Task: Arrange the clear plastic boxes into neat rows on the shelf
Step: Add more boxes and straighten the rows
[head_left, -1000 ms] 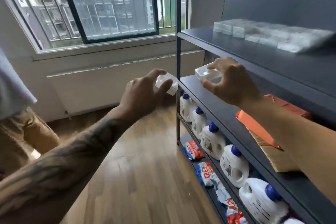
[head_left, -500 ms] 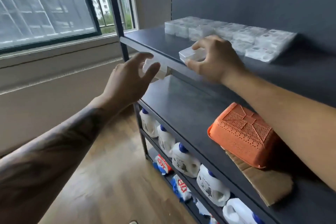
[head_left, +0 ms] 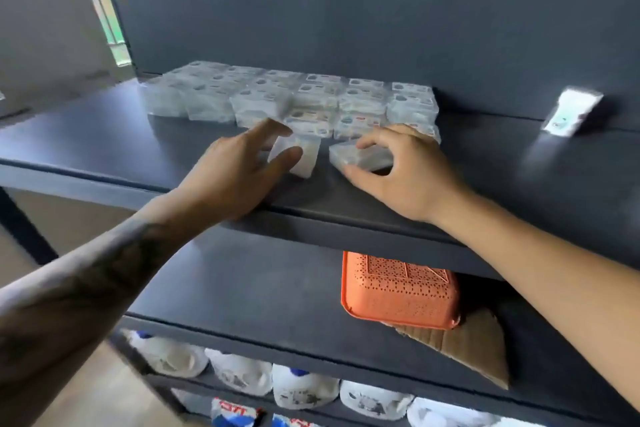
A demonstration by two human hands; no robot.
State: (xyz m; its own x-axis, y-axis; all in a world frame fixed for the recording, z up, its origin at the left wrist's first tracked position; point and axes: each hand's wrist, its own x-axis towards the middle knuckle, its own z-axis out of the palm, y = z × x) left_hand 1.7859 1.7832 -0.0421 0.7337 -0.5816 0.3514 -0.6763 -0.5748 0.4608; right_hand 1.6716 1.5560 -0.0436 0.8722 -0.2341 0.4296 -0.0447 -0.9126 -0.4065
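On the top shelf (head_left: 104, 146), seen from the head camera, the left hand (head_left: 239, 170) is pinching a clear plastic box (head_left: 303, 156) between thumb and forefinger, the box standing tilted on edge just in front of the stacked rows of boxes (head_left: 311, 97). At about three o'clock from it, the right hand (head_left: 401, 170) is curling its fingers and thumb round a second box (head_left: 360, 156), which is lying flat, touching or nearly touching the front row. Both boxes are looking light, stiff and thin-walled, probably slick and a little springy under pressure, so a light grip across the short sides, low on the walls, is likely serving best; squeezing the lid faces could pop or flex them. Pushing one in carelessly may be shunting the neighbours out of line. At three o'clock, well apart, a small packet (head_left: 571, 111) is leaning against the back wall; below, at six o'clock, an orange basket (head_left: 398, 291) is sitting upside down.
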